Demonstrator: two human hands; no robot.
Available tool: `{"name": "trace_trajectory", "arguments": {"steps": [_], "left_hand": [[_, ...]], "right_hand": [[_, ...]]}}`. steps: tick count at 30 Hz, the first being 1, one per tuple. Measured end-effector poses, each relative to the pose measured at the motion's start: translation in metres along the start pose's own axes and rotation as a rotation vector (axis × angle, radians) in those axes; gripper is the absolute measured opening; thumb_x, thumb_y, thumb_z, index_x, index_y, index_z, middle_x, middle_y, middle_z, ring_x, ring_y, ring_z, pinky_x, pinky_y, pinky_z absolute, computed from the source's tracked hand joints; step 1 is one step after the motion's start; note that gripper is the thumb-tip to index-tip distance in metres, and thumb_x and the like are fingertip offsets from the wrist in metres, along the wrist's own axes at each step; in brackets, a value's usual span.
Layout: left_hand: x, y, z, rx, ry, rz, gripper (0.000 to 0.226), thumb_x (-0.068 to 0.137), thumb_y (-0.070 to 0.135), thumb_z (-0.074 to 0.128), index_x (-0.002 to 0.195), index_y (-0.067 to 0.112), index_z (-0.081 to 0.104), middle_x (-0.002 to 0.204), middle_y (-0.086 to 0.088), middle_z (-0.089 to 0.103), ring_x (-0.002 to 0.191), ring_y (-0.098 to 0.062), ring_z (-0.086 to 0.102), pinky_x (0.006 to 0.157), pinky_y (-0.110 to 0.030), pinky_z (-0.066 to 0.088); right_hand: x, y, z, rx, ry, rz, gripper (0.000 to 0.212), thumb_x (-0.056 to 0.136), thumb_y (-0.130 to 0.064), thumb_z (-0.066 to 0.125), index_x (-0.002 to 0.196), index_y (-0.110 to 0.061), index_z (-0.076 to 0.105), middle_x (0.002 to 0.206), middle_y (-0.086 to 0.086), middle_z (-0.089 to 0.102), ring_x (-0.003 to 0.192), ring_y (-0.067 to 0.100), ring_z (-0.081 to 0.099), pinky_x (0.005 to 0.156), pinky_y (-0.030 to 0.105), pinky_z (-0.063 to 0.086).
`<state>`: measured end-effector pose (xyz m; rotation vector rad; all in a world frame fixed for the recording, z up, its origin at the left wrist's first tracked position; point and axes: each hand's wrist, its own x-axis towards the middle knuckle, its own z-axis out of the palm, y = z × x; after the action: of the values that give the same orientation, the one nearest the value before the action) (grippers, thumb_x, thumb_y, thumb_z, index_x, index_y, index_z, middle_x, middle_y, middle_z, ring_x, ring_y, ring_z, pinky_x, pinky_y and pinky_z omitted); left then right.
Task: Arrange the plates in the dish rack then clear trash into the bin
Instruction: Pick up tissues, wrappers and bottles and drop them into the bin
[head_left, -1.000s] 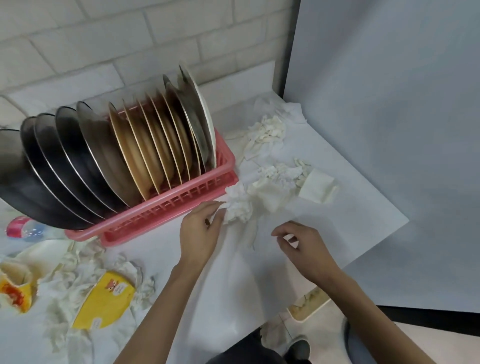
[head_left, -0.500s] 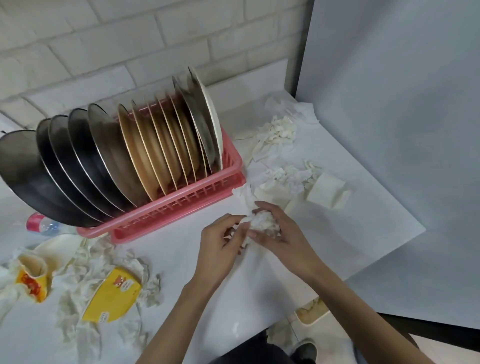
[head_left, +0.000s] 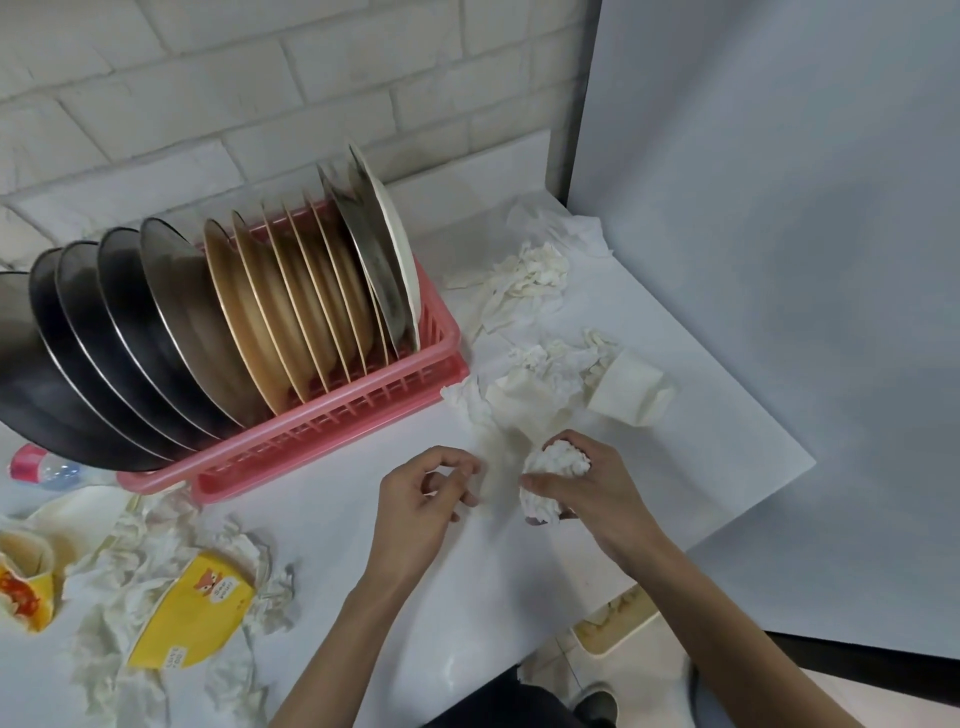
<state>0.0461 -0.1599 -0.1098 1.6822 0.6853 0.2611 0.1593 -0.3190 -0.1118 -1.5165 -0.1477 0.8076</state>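
A white surface (head_left: 322, 519) stands against a pale brick wall (head_left: 260, 78). The tissue wad (head_left: 557, 462) sits balled in the right grip (head_left: 597, 501), whose fingers and thumb clasp it just above the surface. The left grip (head_left: 415, 512) hangs just beside it, fingers loosely curled, seemingly empty. What looks like the bin (head_left: 631, 631) lies below the right grip and toward the person, past the surface's near edge, so that grip is the nearer. Loose tissues (head_left: 540, 400) lie just beyond the grip; the dish rack (head_left: 332, 423), plates (head_left: 249, 322) standing on edge in it, stands farther beyond and left
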Motion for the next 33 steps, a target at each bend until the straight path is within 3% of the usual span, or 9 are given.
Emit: {"name": "trace_trajectory", "arguments": {"steps": [3, 6, 11, 14, 18, 23, 25, 28, 33], "left_hand": [[0.003, 0.000, -0.003, 0.026, 0.005, 0.011, 0.020, 0.096, 0.002, 0.056, 0.086, 0.013, 0.070, 0.088, 0.010, 0.074, 0.067, -0.017, 0.070, 0.056, -0.025, 0.051], [0.005, -0.002, -0.005, 0.050, 0.017, 0.020, 0.020, 0.096, 0.002, 0.056, 0.086, 0.013, 0.070, 0.088, 0.012, 0.074, 0.066, -0.015, 0.070, 0.057, -0.025, 0.051], [0.010, -0.008, -0.003, 0.115, 0.014, 0.060, 0.023, 0.094, 0.001, 0.058, 0.088, 0.020, 0.070, 0.090, 0.018, 0.073, 0.070, -0.010, 0.070, 0.060, -0.024, 0.052], [0.023, -0.020, -0.003, 0.352, -0.042, 0.221, 0.025, 0.087, 0.010, 0.070, 0.101, 0.031, 0.070, 0.107, 0.022, 0.068, 0.095, -0.003, 0.064, 0.072, -0.024, 0.054], [0.048, -0.033, -0.005, 0.699, -0.213, 0.292, 0.064, 0.080, 0.038, 0.078, 0.138, 0.033, 0.052, 0.147, 0.016, 0.041, 0.134, -0.004, 0.036, 0.109, -0.026, 0.034], [0.070, -0.047, -0.007, 0.899, -0.397, 0.273, 0.091, 0.073, 0.058, 0.076, 0.150, 0.034, 0.035, 0.163, 0.011, 0.016, 0.150, -0.014, 0.012, 0.120, -0.039, 0.014], [0.072, -0.056, -0.008, 0.897, -0.385, 0.292, 0.081, 0.074, 0.058, 0.075, 0.145, 0.033, 0.044, 0.161, 0.009, 0.022, 0.149, -0.015, 0.016, 0.120, -0.038, 0.014], [0.069, -0.063, -0.009, 0.774, -0.257, 0.389, 0.039, 0.079, 0.041, 0.077, 0.114, 0.026, 0.066, 0.142, 0.008, 0.051, 0.133, -0.018, 0.043, 0.112, -0.041, 0.034], [0.054, -0.058, -0.006, 0.611, -0.123, 0.340, 0.017, 0.079, 0.016, 0.076, 0.084, 0.022, 0.062, 0.094, 0.010, 0.065, 0.095, -0.012, 0.053, 0.087, -0.035, 0.048]], "right_hand": [[-0.002, 0.001, -0.005, 0.025, 0.013, 0.063, 0.019, 0.078, 0.010, 0.070, 0.072, 0.010, 0.052, 0.070, 0.024, 0.054, 0.065, 0.040, 0.063, 0.062, 0.047, 0.058], [-0.003, 0.001, -0.009, 0.067, 0.014, 0.101, 0.017, 0.081, 0.010, 0.069, 0.082, 0.014, 0.053, 0.083, 0.030, 0.063, 0.080, 0.044, 0.070, 0.062, 0.051, 0.058], [-0.005, 0.002, -0.014, 0.011, 0.012, 0.100, 0.014, 0.081, 0.007, 0.069, 0.092, -0.001, 0.065, 0.075, 0.022, 0.062, 0.057, 0.035, 0.064, 0.047, 0.031, 0.047], [-0.005, 0.004, -0.014, -0.020, 0.020, 0.092, 0.004, 0.084, 0.000, 0.070, 0.083, 0.001, 0.067, 0.062, 0.020, 0.051, 0.044, 0.026, 0.050, 0.044, 0.022, 0.032], [-0.006, 0.005, -0.013, -0.075, 0.047, 0.095, 0.035, 0.082, -0.019, 0.078, 0.070, 0.007, 0.059, 0.057, 0.022, 0.047, 0.039, 0.023, 0.040, 0.042, 0.023, 0.032], [-0.010, 0.002, -0.013, -0.123, 0.055, 0.165, 0.037, 0.082, -0.029, 0.078, 0.062, -0.004, 0.060, 0.053, 0.017, 0.044, 0.040, 0.020, 0.031, 0.042, 0.022, 0.025], [-0.011, -0.001, -0.014, -0.176, 0.072, 0.195, 0.034, 0.082, -0.036, 0.076, 0.062, -0.012, 0.063, 0.051, 0.011, 0.048, 0.040, 0.019, 0.033, 0.042, 0.020, 0.027], [-0.012, -0.003, -0.016, -0.211, 0.097, 0.237, 0.034, 0.083, -0.045, 0.073, 0.068, -0.015, 0.066, 0.055, 0.007, 0.054, 0.043, 0.020, 0.041, 0.042, 0.019, 0.029], [-0.010, -0.001, -0.019, -0.240, 0.125, 0.276, 0.029, 0.083, -0.045, 0.070, 0.076, -0.017, 0.071, 0.057, 0.007, 0.057, 0.048, 0.023, 0.044, 0.043, 0.019, 0.028]]}}
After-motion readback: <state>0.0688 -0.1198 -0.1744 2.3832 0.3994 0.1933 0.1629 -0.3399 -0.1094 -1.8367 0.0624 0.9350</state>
